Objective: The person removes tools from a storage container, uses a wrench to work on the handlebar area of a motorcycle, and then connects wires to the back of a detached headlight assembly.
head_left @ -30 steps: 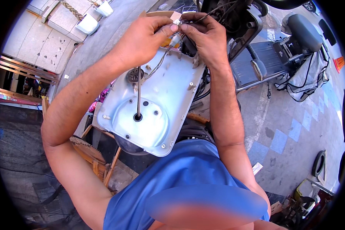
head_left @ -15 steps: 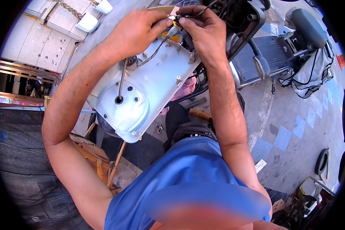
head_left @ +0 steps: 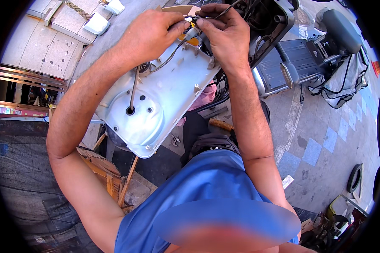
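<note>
At the top of the view my left hand [head_left: 153, 34] pinches a small white wire connector [head_left: 188, 19] between thumb and finger. Close beside it, my right hand [head_left: 229, 37] is closed on a dark wire [head_left: 202, 17], with the thumb and fingertips near the connector. Below them lies a large white plastic scooter panel [head_left: 177, 80], inner side up. A grey cable [head_left: 135, 88] enters a round hole in its curved end. Another wire pair [head_left: 169, 57] climbs from the panel toward a pale plug [head_left: 191, 33] under my fingers. The exact joint between my fingertips is partly hidden.
A dark scooter body [head_left: 278, 25] with loose cables stands right of my right hand. Beyond it is a vehicle with a black footboard [head_left: 289, 63] and padded seat [head_left: 337, 31]. A wooden stand [head_left: 109, 181] is below the panel; a tyre [head_left: 355, 178] lies far right.
Both hands keep their pinches in nearly the same place. The connector and wires between the fingertips have shifted very slightly.
</note>
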{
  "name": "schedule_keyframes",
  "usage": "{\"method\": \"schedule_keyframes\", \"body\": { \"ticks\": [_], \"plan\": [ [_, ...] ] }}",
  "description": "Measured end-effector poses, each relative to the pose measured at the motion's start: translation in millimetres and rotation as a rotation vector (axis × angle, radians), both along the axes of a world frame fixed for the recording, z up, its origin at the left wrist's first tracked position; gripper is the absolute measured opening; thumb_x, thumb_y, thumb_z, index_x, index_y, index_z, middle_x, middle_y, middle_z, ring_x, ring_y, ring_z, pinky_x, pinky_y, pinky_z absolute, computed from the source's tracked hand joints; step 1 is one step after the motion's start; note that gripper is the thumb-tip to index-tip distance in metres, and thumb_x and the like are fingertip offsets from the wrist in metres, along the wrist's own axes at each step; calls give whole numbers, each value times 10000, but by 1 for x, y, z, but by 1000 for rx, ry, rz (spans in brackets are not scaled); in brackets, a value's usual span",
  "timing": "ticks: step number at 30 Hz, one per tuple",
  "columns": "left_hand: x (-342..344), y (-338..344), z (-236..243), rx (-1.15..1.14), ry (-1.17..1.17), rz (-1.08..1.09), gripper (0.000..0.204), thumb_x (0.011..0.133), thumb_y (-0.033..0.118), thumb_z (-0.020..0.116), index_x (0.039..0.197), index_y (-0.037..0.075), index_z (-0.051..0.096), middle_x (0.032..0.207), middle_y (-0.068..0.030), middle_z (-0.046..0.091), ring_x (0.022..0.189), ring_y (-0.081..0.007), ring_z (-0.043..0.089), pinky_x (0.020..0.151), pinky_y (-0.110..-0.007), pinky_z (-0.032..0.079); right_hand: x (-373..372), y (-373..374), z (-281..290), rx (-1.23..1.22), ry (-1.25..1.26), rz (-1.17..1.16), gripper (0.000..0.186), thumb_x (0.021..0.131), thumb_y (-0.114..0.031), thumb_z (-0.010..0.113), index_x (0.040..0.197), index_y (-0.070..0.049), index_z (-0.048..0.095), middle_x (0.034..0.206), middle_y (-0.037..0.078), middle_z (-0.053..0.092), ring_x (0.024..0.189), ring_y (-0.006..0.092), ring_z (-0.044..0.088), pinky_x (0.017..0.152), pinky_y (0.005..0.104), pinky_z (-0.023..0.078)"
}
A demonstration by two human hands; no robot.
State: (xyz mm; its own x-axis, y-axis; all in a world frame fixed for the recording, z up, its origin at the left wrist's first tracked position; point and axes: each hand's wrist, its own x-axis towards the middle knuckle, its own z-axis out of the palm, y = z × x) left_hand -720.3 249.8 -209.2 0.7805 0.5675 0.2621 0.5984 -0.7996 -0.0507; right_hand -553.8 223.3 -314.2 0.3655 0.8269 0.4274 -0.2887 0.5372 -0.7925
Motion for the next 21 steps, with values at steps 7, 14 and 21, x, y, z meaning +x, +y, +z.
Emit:
{"method": "schedule_keyframes", "body": {
  "ticks": [7, 14, 21],
  "plan": [
    [0, 0, 1, 7, 41, 31, 315, 1038, 299, 605, 1143, 28, 727, 822, -184, 715, 733, -355, 691, 674, -436, 523, 0, 1, 0, 16, -5, 15, 263, 897, 88, 673, 1151, 32, 632, 1085, 86, 679, 963, 132, 684, 843, 254, 568],
    [8, -1, 5, 110, 136, 8, 289, 1020, 298, 602, 1009, 31, 712, 770, -202, 679, 760, -415, 669, 679, -509, 505, 0, -1, -5, 96, -192, -134, 287, 902, 39, 740, 1177, 14, 662, 1112, 108, 732, 1020, 161, 726, 912, 294, 604],
    [12, 4, 3, 152, 177, -4, 249, 1008, 278, 597, 1031, 55, 704, 804, -209, 690, 807, -441, 668, 718, -544, 519, -1, -6, -4, 50, -298, -202, 294, 889, 38, 746, 1168, -12, 668, 1103, 82, 728, 1001, 141, 718, 899, 286, 600]
  ]
}}
